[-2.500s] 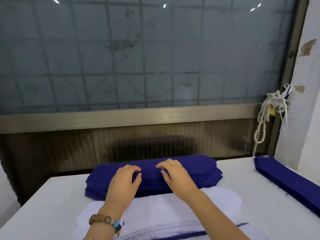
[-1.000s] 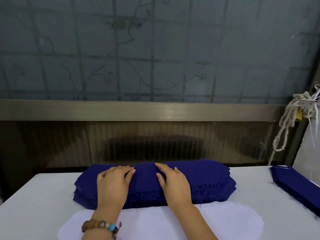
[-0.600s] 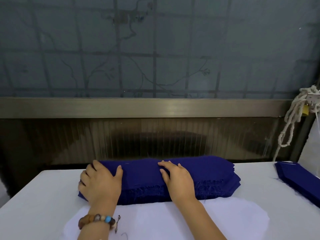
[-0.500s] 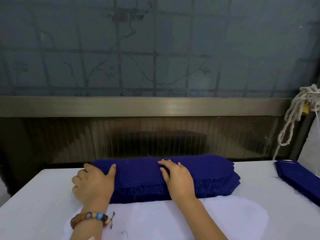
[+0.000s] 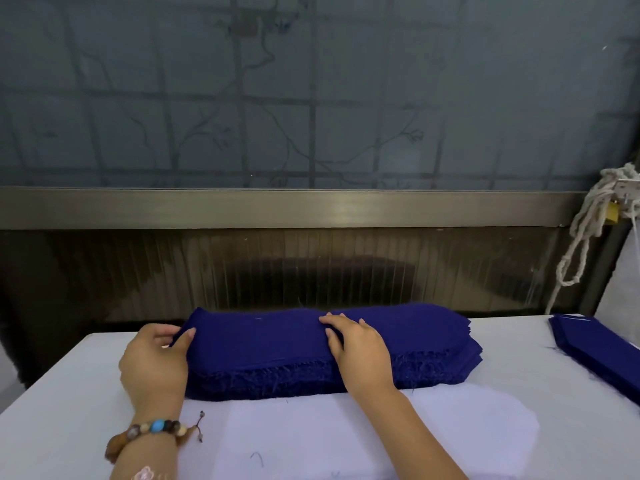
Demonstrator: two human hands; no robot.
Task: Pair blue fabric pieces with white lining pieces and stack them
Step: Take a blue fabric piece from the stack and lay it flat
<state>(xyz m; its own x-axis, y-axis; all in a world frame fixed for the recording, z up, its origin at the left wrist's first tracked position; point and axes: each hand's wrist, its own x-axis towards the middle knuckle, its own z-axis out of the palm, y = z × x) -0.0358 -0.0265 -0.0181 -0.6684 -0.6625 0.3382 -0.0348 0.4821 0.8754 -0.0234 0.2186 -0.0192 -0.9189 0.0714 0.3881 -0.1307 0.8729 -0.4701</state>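
The left hand [image 5: 154, 362] has slid from the top of the blue stack [image 5: 311, 379] to its left end and pinches the top piece [image 5: 249, 337], while the right hand [image 5: 360, 351] lies flat on the stack, fingers close together, so that piece looks ready for the white piece [image 5: 346, 434] just in front

Left hand [image 5: 154, 355] — back up, thumb on top, fingers curled round the left end of the blue fabric stack [image 5: 277, 344], pinching it. Right hand [image 5: 360, 351] — palm down, fingers straight, resting flat mid-stack. Both forearms reach forward, the right angled in from lower right.
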